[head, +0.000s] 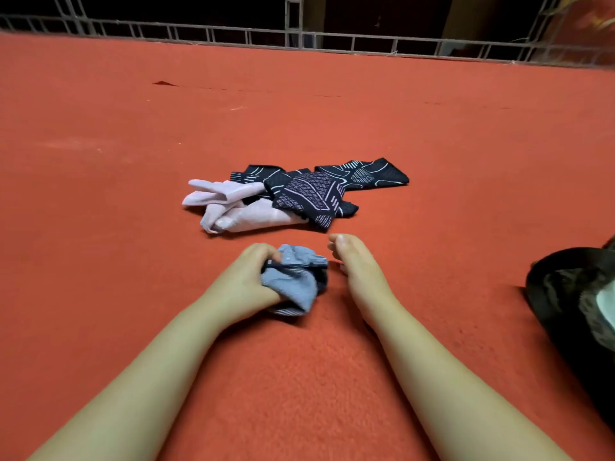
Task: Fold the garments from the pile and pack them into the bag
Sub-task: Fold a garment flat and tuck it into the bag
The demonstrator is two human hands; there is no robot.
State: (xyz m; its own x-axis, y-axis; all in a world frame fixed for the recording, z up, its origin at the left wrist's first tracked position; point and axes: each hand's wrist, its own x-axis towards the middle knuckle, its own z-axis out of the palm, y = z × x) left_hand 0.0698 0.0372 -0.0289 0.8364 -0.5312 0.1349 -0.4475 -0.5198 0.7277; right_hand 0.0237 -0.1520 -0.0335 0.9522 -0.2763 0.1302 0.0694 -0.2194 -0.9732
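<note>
My left hand (pixel 248 281) grips a bunched blue-and-white striped garment (pixel 296 281) low over the red carpet. Just right of that bundle my right hand (pixel 352 264) has relaxed fingers, apart from the cloth, with nothing in it. Further ahead lies the pile: pale pink socks (pixel 233 204) on the left and dark navy patterned socks (pixel 316 194) draped over them and spreading right. A black bag (pixel 565 294) lies open at the right edge, partly cut off by the frame.
Red carpet (pixel 133 144) covers the whole floor around me. A metal grille railing (pixel 299 34) runs along the far edge, with darkness behind it. A small torn flap in the carpet (pixel 164 83) shows at far left.
</note>
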